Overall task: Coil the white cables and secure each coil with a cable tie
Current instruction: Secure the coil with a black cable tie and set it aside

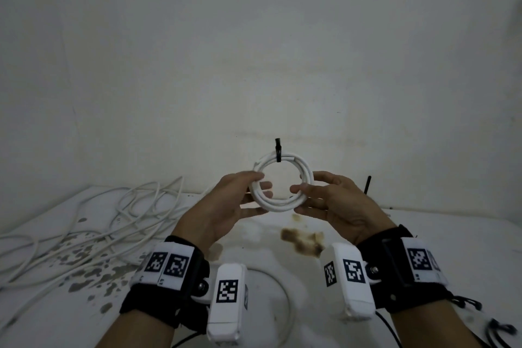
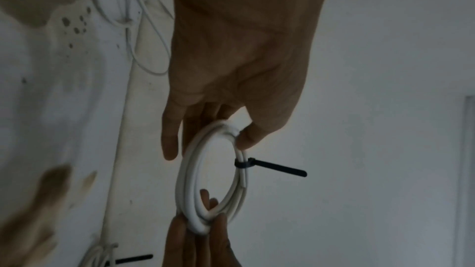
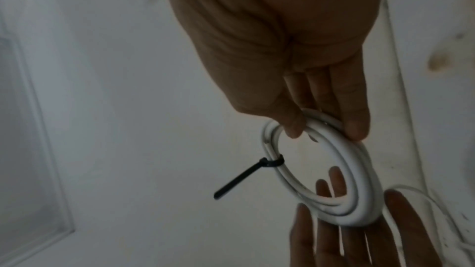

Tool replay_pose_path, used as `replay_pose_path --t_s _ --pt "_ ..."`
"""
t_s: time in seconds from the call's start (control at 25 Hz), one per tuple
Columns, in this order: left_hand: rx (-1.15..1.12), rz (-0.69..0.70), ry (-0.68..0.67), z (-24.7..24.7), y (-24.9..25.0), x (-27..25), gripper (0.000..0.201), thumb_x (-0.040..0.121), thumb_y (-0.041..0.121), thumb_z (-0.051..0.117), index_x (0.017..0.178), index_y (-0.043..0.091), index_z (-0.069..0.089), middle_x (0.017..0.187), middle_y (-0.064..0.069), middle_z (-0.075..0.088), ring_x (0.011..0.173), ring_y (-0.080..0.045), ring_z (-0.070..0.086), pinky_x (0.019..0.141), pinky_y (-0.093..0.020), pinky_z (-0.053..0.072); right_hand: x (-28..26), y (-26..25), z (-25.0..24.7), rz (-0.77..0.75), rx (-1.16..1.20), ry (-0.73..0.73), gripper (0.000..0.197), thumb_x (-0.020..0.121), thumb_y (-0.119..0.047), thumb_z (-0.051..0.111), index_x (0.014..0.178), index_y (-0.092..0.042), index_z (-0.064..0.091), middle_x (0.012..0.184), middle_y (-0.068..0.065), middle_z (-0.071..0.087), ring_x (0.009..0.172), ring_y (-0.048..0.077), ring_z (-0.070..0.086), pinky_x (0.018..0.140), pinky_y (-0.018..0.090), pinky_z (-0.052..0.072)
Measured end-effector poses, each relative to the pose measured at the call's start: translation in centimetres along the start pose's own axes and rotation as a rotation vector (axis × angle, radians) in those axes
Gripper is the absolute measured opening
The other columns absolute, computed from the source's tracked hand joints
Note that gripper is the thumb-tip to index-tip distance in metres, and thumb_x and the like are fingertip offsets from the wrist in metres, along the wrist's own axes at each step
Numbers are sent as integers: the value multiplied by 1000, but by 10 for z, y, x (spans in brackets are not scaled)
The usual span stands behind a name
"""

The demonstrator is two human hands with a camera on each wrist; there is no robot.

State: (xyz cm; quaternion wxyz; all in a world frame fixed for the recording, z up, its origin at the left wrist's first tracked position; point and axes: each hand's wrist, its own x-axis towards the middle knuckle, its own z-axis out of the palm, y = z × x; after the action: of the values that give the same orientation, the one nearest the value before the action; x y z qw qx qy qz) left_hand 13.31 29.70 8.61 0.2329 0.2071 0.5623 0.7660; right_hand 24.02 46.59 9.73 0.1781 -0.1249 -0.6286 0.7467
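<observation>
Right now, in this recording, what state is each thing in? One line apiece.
white cable coil: wound into a ring, held up off the table between both hands.
black cable tie: cinched round the coil's top, tail sticking up.
left hand: pinches the coil's left side.
right hand: pinches the coil's right side.
loose white cables: uncoiled, tangled on the table at left.
table: stained brown near the middle.

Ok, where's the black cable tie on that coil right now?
In the head view the black cable tie sits cinched at the top of the white coil, tail pointing up, above and between the left hand and right hand.
</observation>
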Motion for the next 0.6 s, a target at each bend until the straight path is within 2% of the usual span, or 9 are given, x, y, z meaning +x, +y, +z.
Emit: replay_pose_path --t_s 0.16,0.28,0.4,0.6 --pt "76 -34 9 5 -24 9 19 98 4 52 106 -1 68 101 -16 73 81 -20 71 74 -29 60 10 26 -25 103 115 69 35 91 -1 66 124 5 53 99 27 73 75 29 75 59 34 61" --pt "104 -134 33 20 -57 23 17 97 3 55 103 -2 70 97 -16 75 80 -22 72 68 -26 59 16 42 -53 163 -19 162 23 90 1 69 110 7 59 94 28 70 69 29 73 57 32 60" --pt "73 -236 13 49 -84 46 17 96 1 55 104 -7 68 102 -21 73 84 -26 71 70 -28 60 28 43 -86 208 -96 264 10 91 4 67 95 12 64 83 26 70 67 29 70 55 33 62" --pt "126 -272 -50 109 -98 92 20 97 4 55 112 0 67 110 -16 70 82 -22 69 67 -25 60 58 27 -145 230 -240 423 11 89 8 66 97 15 66 84 28 69 68 33 68 56 36 62"
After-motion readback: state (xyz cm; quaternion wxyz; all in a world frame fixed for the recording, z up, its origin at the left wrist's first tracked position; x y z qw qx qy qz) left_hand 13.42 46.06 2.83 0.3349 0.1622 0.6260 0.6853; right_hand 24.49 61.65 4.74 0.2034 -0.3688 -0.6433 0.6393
